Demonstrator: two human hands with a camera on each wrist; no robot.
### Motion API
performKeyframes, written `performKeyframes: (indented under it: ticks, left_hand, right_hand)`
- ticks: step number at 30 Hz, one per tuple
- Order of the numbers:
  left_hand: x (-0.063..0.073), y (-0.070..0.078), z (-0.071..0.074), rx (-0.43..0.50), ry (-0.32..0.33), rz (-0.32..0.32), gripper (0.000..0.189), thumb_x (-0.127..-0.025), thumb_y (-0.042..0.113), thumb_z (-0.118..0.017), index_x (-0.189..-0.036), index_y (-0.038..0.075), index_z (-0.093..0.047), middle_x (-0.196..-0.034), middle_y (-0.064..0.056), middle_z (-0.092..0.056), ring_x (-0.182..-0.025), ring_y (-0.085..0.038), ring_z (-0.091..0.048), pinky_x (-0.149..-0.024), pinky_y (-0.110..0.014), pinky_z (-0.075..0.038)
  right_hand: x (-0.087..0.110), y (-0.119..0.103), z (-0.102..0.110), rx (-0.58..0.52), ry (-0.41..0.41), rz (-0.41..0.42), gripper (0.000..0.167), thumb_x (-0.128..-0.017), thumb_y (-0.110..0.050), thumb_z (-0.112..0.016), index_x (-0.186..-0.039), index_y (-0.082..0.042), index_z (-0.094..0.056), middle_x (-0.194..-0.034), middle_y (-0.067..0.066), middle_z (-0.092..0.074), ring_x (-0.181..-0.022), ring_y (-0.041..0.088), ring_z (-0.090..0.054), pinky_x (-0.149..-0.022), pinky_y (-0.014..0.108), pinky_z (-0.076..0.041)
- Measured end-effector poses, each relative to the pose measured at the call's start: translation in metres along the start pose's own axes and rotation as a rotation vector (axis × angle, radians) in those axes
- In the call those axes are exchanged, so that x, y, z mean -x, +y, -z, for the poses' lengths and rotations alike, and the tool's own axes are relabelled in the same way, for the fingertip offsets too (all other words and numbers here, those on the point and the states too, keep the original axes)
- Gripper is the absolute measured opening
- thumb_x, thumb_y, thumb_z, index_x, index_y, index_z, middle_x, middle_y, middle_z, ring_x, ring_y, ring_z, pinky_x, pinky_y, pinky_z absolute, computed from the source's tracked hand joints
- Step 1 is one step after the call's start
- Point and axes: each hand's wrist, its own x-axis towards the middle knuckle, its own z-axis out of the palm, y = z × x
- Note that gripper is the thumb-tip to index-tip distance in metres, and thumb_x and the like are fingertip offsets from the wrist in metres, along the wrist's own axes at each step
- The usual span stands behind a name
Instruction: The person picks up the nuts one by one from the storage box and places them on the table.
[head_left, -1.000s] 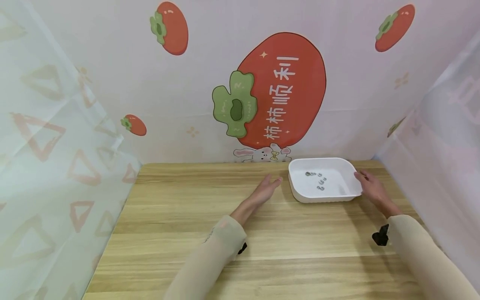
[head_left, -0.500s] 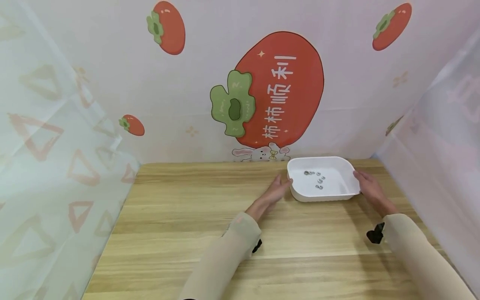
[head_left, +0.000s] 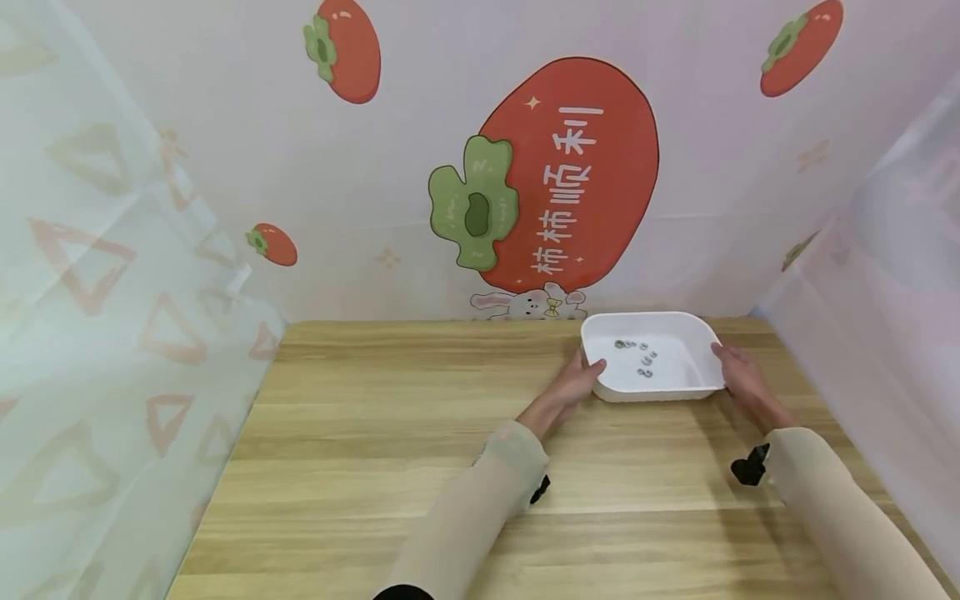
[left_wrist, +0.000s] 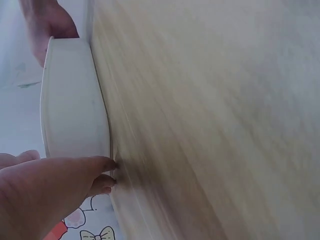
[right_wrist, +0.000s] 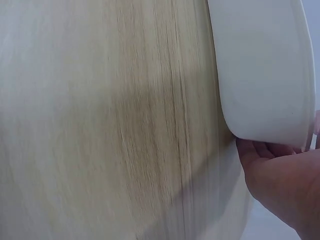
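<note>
A white plastic tray [head_left: 678, 362] with rounded corners stands at the back right of the table. Several small shiny metal pieces [head_left: 647, 361], too small to identify, lie on its floor. My left hand [head_left: 567, 386] grips its left end, thumb at the rim and fingers low on the wall. At the opposite end my right hand [head_left: 744, 382] holds the tray, thumb over the rim. The right wrist view has the right fingers [right_wrist: 260, 150] tucked against the tray's lower edge. In the left wrist view, fingertips [left_wrist: 107, 162] reach the bottom edge near the tabletop.
The wooden table [head_left: 405, 467] extends to the left and front of the tray. Behind it hangs a white cloth [head_left: 360, 183] printed with persimmons. A pale curtain [head_left: 112, 333] closes the left side, another sheet [head_left: 892, 333] the right.
My left hand has moved right, from beside the tray to a grip on its left end. The right hand remains at the right end. The tray has hardly moved.
</note>
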Motion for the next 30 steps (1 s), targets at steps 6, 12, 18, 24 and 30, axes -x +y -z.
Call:
performKeyframes:
  ticks: [6, 12, 18, 24, 30]
  left_hand:
    - [-0.004, -0.005, -0.014, 0.039, 0.030, -0.042, 0.068, -0.111, 0.017, -0.050, -0.170, 0.013, -0.016, -0.174, -0.010, -0.027, -0.159, -0.026, -0.028, -0.130, -0.041, -0.022]
    - [-0.003, -0.005, -0.019, 0.002, 0.077, -0.016, 0.067, -0.112, 0.015, -0.045, -0.170, 0.011, -0.012, -0.174, -0.015, -0.023, -0.160, -0.029, -0.025, -0.130, -0.044, -0.021]
    - [-0.002, -0.002, -0.020, -0.009, 0.077, -0.001, 0.067, -0.113, 0.015, -0.043, -0.171, 0.010, -0.009, -0.176, -0.015, -0.018, -0.161, -0.029, -0.020, -0.130, -0.045, -0.018]
    - [0.001, -0.001, -0.017, -0.039, 0.081, 0.008, 0.067, -0.113, 0.015, -0.043, -0.170, 0.009, -0.009, -0.175, -0.016, -0.020, -0.161, -0.031, -0.023, -0.130, -0.045, -0.019]
    - [0.004, 0.000, -0.011, -0.032, 0.079, -0.001, 0.067, -0.112, 0.013, -0.044, -0.170, 0.008, -0.010, -0.174, -0.018, -0.020, -0.160, -0.032, -0.024, -0.130, -0.045, -0.019]
  right_hand:
    - [-0.001, 0.002, -0.001, -0.025, 0.009, -0.010, 0.075, -0.115, -0.042, -0.016, -0.161, 0.015, 0.000, -0.169, 0.035, -0.012, -0.152, 0.045, -0.025, -0.096, 0.017, -0.050]
    - [-0.001, 0.003, -0.002, -0.065, -0.001, -0.001, 0.072, -0.115, -0.039, -0.015, -0.162, 0.013, 0.003, -0.170, 0.035, -0.007, -0.151, 0.043, -0.027, -0.091, 0.013, -0.050]
    - [-0.001, 0.002, -0.004, -0.062, -0.015, 0.019, 0.069, -0.115, -0.035, -0.013, -0.161, 0.015, 0.002, -0.168, 0.038, -0.009, -0.143, 0.040, -0.034, -0.086, 0.011, -0.050]
    - [0.001, 0.000, -0.006, -0.078, -0.003, 0.006, 0.068, -0.115, -0.033, -0.013, -0.161, 0.015, 0.001, -0.168, 0.039, -0.010, -0.146, 0.043, -0.032, -0.088, 0.013, -0.051]
    - [0.005, -0.006, -0.012, -0.092, 0.011, -0.003, 0.067, -0.115, -0.032, -0.013, -0.160, 0.017, -0.002, -0.168, 0.038, -0.011, -0.149, 0.045, -0.028, -0.088, 0.013, -0.052]
